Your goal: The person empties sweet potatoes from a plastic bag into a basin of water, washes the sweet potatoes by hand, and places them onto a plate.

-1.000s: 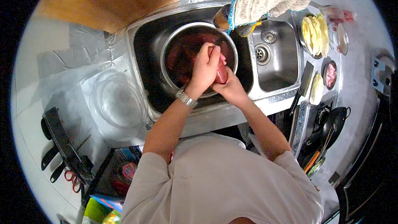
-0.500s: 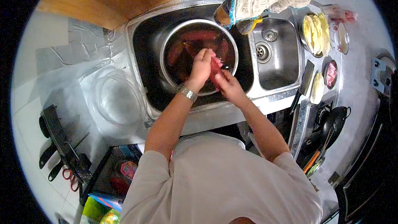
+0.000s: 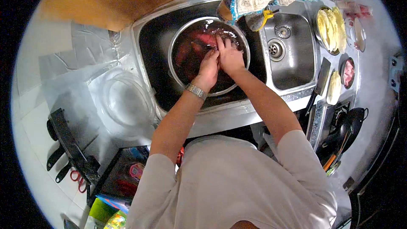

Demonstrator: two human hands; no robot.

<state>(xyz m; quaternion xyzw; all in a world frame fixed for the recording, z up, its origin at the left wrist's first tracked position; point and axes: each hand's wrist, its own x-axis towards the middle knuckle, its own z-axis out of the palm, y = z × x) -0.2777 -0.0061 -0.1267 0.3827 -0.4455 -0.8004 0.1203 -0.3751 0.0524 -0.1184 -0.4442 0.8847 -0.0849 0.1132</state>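
Your left hand (image 3: 209, 68) and right hand (image 3: 232, 58) are close together in the dark water (image 3: 186, 68) of the metal bowl (image 3: 171, 59). I can't tell if either one grips anything. A red lump (image 3: 207, 39) lies near your right hand, ahead and to its left.

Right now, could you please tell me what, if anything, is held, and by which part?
That cannot be told: the left hand and right hand meet in the metal basin, and dark water hides what lies beneath.

Sink (image 3: 153, 46): metal basin (image 3: 170, 56). Counter (image 3: 373, 85): cleaver (image 3: 324, 75), pale vegetable (image 3: 334, 88).
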